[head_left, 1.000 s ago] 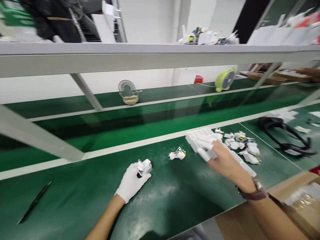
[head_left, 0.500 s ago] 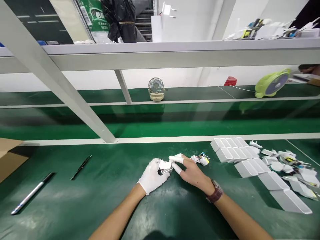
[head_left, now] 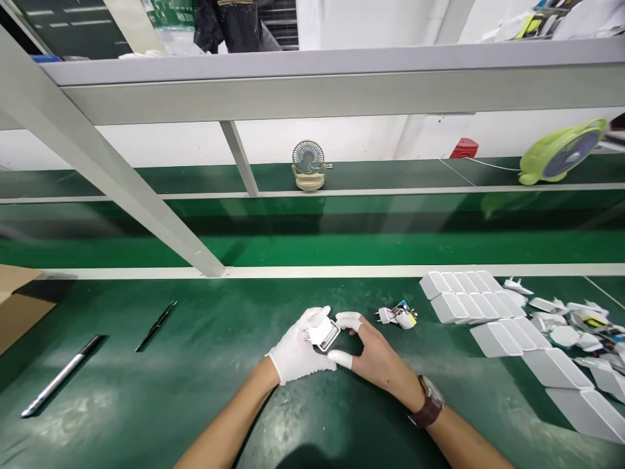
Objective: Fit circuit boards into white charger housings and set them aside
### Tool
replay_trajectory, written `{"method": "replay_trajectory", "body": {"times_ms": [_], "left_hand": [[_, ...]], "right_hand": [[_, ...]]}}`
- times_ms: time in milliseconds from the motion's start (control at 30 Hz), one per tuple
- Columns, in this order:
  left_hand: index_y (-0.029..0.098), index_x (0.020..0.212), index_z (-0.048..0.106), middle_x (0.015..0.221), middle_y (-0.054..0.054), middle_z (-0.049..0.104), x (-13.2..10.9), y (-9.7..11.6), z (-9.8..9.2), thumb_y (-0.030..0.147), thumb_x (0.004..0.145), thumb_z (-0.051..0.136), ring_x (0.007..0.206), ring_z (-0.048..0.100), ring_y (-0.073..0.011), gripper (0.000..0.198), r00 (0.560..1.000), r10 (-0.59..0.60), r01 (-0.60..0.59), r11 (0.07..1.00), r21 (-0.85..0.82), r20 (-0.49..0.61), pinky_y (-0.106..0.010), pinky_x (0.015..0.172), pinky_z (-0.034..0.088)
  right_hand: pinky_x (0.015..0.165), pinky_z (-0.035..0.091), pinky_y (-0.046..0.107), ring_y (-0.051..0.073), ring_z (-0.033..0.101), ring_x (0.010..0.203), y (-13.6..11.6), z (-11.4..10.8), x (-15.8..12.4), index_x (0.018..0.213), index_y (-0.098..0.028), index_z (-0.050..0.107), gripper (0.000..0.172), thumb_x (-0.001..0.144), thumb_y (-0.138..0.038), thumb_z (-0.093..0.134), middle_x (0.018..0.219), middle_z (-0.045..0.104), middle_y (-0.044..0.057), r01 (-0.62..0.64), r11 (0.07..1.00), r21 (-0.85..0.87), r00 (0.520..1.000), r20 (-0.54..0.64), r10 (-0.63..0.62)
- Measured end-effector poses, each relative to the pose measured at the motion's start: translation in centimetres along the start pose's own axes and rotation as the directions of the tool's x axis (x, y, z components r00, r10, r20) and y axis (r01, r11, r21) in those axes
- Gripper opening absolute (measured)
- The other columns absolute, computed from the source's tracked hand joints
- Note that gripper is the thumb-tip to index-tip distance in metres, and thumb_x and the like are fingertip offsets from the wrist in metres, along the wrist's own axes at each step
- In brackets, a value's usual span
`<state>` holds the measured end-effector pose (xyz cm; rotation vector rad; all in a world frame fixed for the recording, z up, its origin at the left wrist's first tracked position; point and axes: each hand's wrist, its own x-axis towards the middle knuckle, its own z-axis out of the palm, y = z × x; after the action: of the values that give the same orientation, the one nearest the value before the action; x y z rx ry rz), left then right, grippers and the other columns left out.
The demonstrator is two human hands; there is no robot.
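My left hand (head_left: 297,352), in a white glove, is closed round a small white charger plug (head_left: 322,333) held just above the green bench top. My right hand (head_left: 374,352) is bare apart from white finger cots on the thumb and forefinger; those two fingers pinch the right side of the same plug. A brown watch sits on my right wrist. Just to the right lies a loose charger part with a coloured circuit board (head_left: 399,316).
Rows of white charger shells (head_left: 488,312) and a heap of loose parts (head_left: 576,319) lie at the right. Tweezers (head_left: 156,324) and a pen (head_left: 61,376) lie at the left, beside a cardboard box (head_left: 17,303). Two small fans (head_left: 307,166) stand beyond the conveyor belt.
My right hand came back from the shells at the right and joined my left hand on the plug. The view swung left and steadied.
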<state>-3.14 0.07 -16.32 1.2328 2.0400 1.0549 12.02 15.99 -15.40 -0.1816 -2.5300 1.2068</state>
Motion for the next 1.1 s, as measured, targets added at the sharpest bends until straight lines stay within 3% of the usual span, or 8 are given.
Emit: {"method": "replay_trajectory", "body": {"times_ms": [133, 233, 367, 500, 600, 733, 900, 1100], "left_hand": [[0.028, 0.133, 0.052, 0.13, -0.006, 0.061, 0.4, 0.9, -0.7, 0.029, 0.071, 0.083, 0.12, 0.059, -0.0258, 0.069, 0.996, 0.041, -0.04, 0.999, -0.006, 0.077, -0.043, 0.108, 0.047], [0.025, 0.116, 0.06, 0.115, -0.006, 0.066, 0.4, 1.7, -0.8, 0.029, 0.078, 0.077, 0.108, 0.063, -0.0234, 0.041, 0.996, 0.077, -0.078, 0.996, 0.033, 0.036, -0.04, 0.098, 0.052], [0.022, 0.105, 0.062, 0.108, -0.006, 0.063, 0.3, 2.6, -0.9, 0.023, 0.081, 0.072, 0.1, 0.061, -0.0217, 0.026, 0.99, 0.143, -0.142, 0.988, 0.066, -0.005, -0.036, 0.088, 0.052], [0.02, 0.087, 0.062, 0.09, -0.003, 0.063, 0.6, 3.7, -1.1, 0.018, 0.083, 0.066, 0.084, 0.059, -0.0183, 0.006, 0.981, 0.186, -0.19, 0.976, 0.104, 0.047, -0.032, 0.076, 0.049], [0.021, 0.086, 0.064, 0.083, -0.002, 0.063, 0.6, 4.2, -1.2, 0.016, 0.086, 0.062, 0.079, 0.058, -0.0173, 0.006, 0.973, 0.223, -0.229, 0.966, 0.122, 0.06, -0.032, 0.075, 0.047], [0.024, 0.102, 0.07, 0.099, -0.006, 0.069, 0.1, 3.6, -0.9, 0.027, 0.087, 0.066, 0.096, 0.063, -0.0214, 0.016, 0.964, 0.256, -0.254, 0.966, 0.041, -0.072, -0.035, 0.089, 0.05], [0.021, 0.102, 0.069, 0.105, -0.007, 0.067, -0.6, 2.5, -1.0, 0.03, 0.067, 0.086, 0.095, 0.065, -0.0228, 0.04, 0.985, 0.119, -0.14, 0.976, -0.167, -0.129, -0.035, 0.085, 0.053], [0.018, 0.106, 0.068, 0.107, -0.008, 0.065, -0.8, 2.8, -2.2, 0.038, 0.09, 0.066, 0.095, 0.062, -0.0208, 0.026, 0.996, -0.016, -0.021, 0.907, -0.421, -0.085, -0.033, 0.085, 0.05]], "right_hand": [[0.099, 0.054, 0.053, 0.033, 0.058, 0.122, -0.2, 0.9, -0.2, 0.138, -0.02, 0.044, 0.063, 0.084, -0.033, 0.074, 0.132, 0.058, 0.017, 0.049, 0.992, -0.117, 0.999, -0.01, -0.05], [0.096, 0.056, 0.05, 0.03, 0.061, 0.116, -0.5, 1.2, -0.1, 0.138, -0.021, 0.044, 0.06, 0.085, -0.029, 0.072, 0.127, 0.061, 0.015, 0.053, 0.992, -0.116, 0.996, -0.063, -0.06], [0.093, 0.057, 0.047, 0.027, 0.064, 0.109, -0.9, 1.1, -0.1, 0.137, -0.024, 0.045, 0.054, 0.088, -0.024, 0.068, 0.119, 0.063, 0.012, 0.128, 0.987, -0.092, 0.981, -0.136, -0.14], [0.094, 0.057, 0.046, 0.027, 0.062, 0.11, -0.6, 1.1, -0.3, 0.136, -0.025, 0.046, 0.052, 0.089, -0.021, 0.067, 0.119, 0.062, 0.011, 0.146, 0.987, -0.065, 0.98, -0.13, -0.153], [0.098, 0.055, 0.045, 0.025, 0.06, 0.114, 0.0, 1.3, -0.5, 0.134, -0.025, 0.047, 0.048, 0.09, -0.021, 0.066, 0.121, 0.061, 0.011, 0.13, 0.991, -0.012, 0.984, -0.121, -0.131], [0.097, 0.054, 0.044, 0.024, 0.06, 0.111, 0.5, 1.5, -0.7, 0.138, -0.024, 0.044, 0.049, 0.092, -0.023, 0.061, 0.121, 0.06, 0.011, 0.052, 0.998, 0.027, 0.995, -0.09, -0.05], [0.088, 0.055, 0.04, 0.022, 0.062, 0.098, -0.3, 1.2, -0.5, 0.13, -0.025, 0.049, 0.038, 0.093, -0.024, 0.06, 0.108, 0.062, 0.007, -0.02, 0.998, 0.068, 0.999, -0.039, 0.022], [0.092, 0.055, 0.041, 0.023, 0.063, 0.106, -0.6, 1.0, -0.3, 0.115, -0.025, 0.051, 0.022, 0.093, -0.023, 0.058, 0.115, 0.063, 0.009, 0.024, 0.995, 0.102, 0.997, -0.074, -0.016]]}}
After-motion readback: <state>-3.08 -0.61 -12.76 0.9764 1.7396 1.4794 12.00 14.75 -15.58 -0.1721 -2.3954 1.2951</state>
